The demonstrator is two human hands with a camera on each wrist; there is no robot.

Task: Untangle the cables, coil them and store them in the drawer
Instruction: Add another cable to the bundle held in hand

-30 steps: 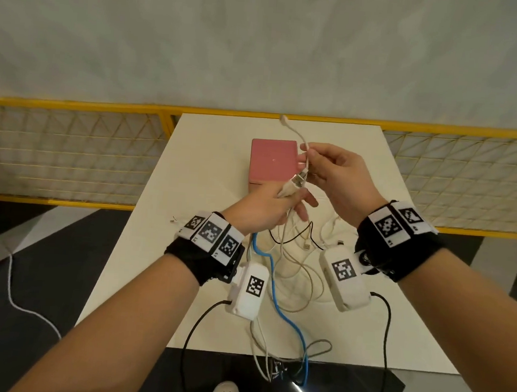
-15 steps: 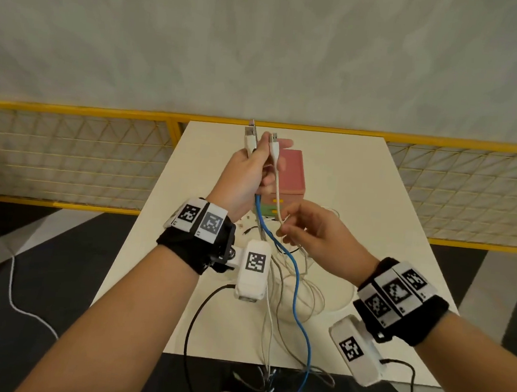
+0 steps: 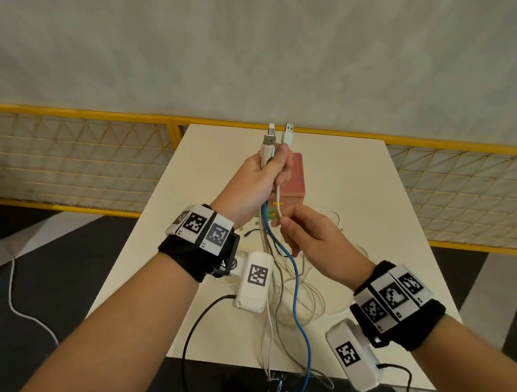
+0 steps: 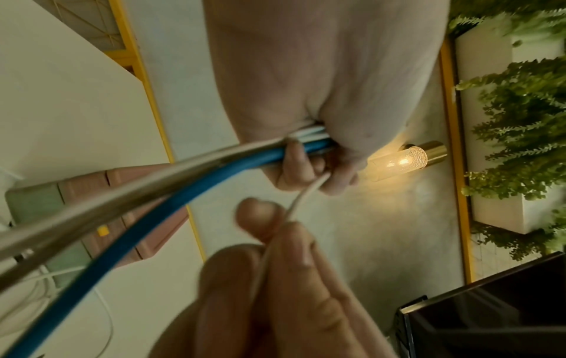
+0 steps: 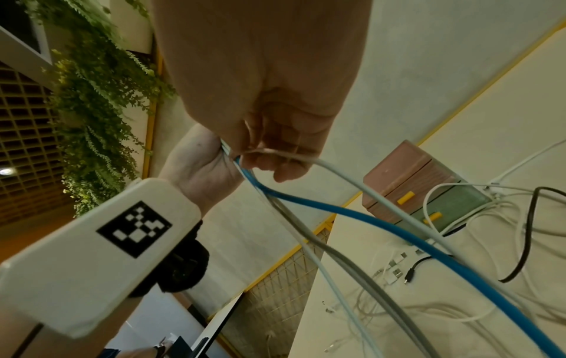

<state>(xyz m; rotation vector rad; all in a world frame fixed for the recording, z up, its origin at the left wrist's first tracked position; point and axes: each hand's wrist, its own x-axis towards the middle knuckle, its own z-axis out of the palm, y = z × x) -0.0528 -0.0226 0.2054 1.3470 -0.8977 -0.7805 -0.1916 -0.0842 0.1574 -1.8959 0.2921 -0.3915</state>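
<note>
My left hand (image 3: 263,177) is raised over the table and grips a bundle of cables, two plug ends (image 3: 279,135) sticking up above the fist. A blue cable (image 3: 297,291) and grey and white ones hang from it over the table's front edge. My right hand (image 3: 292,226) is just below it, pinching a thin white cable (image 3: 277,202) between thumb and fingertips (image 4: 260,218). The same blue cable (image 5: 398,232) shows in the right wrist view. A small pink drawer box (image 3: 295,180) with green lower drawers and yellow handles stands behind the hands.
Loose white cables (image 3: 311,296) and a black cable (image 5: 526,242) lie tangled on the white table (image 3: 375,189). Small plugs (image 5: 395,268) lie near the box. A yellow mesh railing (image 3: 68,156) runs behind the table. Wrist camera leads hang by both arms.
My left hand lifted the cable bundle up and away from the table. My right hand dropped from the plug ends to below the left fist and now pinches the thin white cable.
</note>
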